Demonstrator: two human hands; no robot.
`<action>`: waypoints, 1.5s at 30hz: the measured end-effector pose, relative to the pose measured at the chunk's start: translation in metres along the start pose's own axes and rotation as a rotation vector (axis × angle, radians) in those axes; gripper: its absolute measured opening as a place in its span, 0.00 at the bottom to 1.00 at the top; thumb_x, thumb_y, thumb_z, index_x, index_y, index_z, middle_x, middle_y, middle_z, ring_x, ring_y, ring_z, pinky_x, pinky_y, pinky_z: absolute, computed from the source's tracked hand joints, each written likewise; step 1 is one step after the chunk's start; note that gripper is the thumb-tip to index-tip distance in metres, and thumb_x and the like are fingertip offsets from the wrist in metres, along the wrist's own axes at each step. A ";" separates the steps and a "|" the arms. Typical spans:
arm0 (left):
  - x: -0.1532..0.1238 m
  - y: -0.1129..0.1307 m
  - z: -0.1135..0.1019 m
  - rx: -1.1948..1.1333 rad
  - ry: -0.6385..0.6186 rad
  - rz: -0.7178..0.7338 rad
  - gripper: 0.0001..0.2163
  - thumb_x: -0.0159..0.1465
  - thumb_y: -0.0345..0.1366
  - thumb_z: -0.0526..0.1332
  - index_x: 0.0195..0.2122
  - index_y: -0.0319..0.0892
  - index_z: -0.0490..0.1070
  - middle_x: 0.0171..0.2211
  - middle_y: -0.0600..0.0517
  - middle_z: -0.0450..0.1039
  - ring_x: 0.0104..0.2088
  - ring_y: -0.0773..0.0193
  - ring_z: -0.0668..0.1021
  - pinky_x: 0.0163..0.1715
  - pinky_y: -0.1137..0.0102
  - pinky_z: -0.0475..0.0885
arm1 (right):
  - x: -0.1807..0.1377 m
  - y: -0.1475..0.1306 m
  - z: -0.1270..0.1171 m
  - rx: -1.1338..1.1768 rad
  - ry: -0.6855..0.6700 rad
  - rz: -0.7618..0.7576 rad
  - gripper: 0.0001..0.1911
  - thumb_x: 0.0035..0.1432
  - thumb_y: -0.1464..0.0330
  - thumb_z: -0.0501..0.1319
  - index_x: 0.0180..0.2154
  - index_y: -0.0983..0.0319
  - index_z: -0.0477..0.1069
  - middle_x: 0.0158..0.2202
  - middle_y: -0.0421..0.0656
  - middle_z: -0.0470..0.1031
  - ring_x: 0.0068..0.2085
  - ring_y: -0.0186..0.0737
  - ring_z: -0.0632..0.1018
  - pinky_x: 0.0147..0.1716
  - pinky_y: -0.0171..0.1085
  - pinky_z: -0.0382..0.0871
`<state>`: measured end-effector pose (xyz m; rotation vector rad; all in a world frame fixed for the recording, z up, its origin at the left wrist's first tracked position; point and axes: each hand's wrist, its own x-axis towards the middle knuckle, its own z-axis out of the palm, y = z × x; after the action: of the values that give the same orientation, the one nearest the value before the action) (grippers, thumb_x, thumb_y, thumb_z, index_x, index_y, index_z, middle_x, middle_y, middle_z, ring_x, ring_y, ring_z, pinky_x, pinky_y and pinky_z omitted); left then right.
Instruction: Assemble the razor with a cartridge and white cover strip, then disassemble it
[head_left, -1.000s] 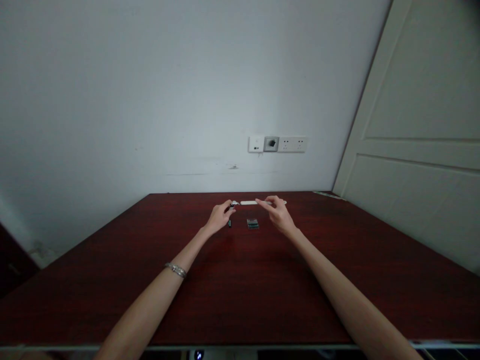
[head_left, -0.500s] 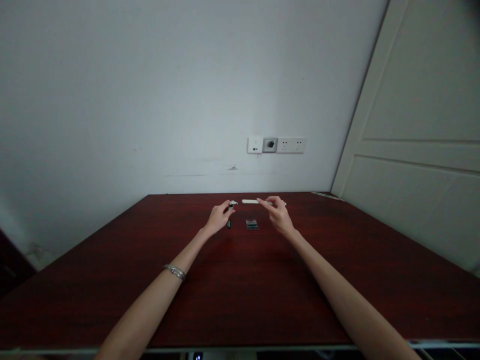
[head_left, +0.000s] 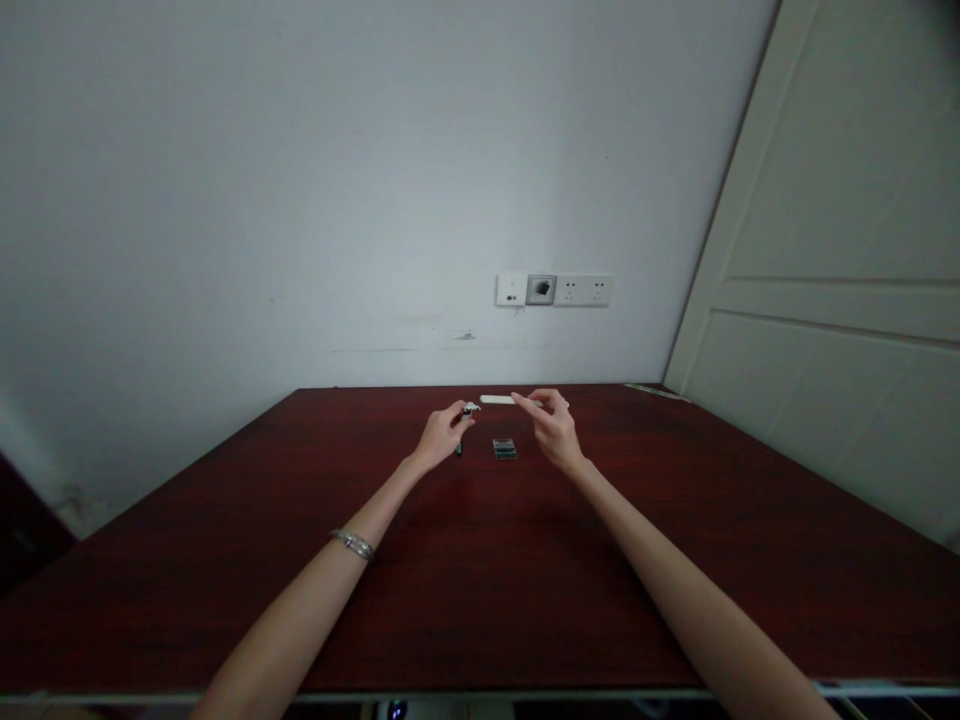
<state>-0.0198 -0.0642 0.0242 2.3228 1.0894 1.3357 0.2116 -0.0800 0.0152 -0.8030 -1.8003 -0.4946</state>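
My left hand [head_left: 441, 437] is closed in a pinch on a small dark and silvery object [head_left: 469, 408] held just above the dark red table [head_left: 480, 560]. My right hand [head_left: 551, 428] pinches the end of a slim white stick [head_left: 499, 400], which points left toward the small object. A small dark rectangular piece [head_left: 505, 449] lies on the table between the hands. A thin dark item [head_left: 458, 449] lies just below my left fingers. A bracelet [head_left: 352, 542] sits on my left wrist.
A white wall stands behind the table with a row of sockets [head_left: 553, 290]. A pale door [head_left: 847, 300] closes off the right side. A light strip [head_left: 652, 390] lies at the table's far right corner.
My right hand has lifted slightly and carried the white stick a little to the left, nearer the small object in my left hand. My left hand has barely moved.
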 end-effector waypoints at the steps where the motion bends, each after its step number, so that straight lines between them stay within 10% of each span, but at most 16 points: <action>1: -0.001 0.000 0.002 0.004 -0.016 0.004 0.08 0.59 0.36 0.56 0.36 0.38 0.70 0.29 0.53 0.73 0.28 0.68 0.72 0.31 0.76 0.64 | 0.001 -0.004 0.001 0.010 -0.006 -0.012 0.30 0.57 0.81 0.48 0.54 0.46 0.63 0.41 0.44 0.64 0.40 0.38 0.68 0.42 0.40 0.61; 45: -0.007 -0.007 0.001 0.042 -0.013 -0.035 0.09 0.59 0.37 0.56 0.36 0.39 0.69 0.28 0.53 0.72 0.28 0.67 0.72 0.30 0.75 0.64 | 0.001 -0.007 -0.002 -0.072 -0.107 -0.086 0.30 0.56 0.82 0.49 0.54 0.47 0.63 0.40 0.44 0.65 0.39 0.37 0.68 0.40 0.40 0.60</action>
<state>-0.0243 -0.0643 0.0150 2.3275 1.1602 1.2953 0.2077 -0.0854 0.0170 -0.8172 -1.9308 -0.5842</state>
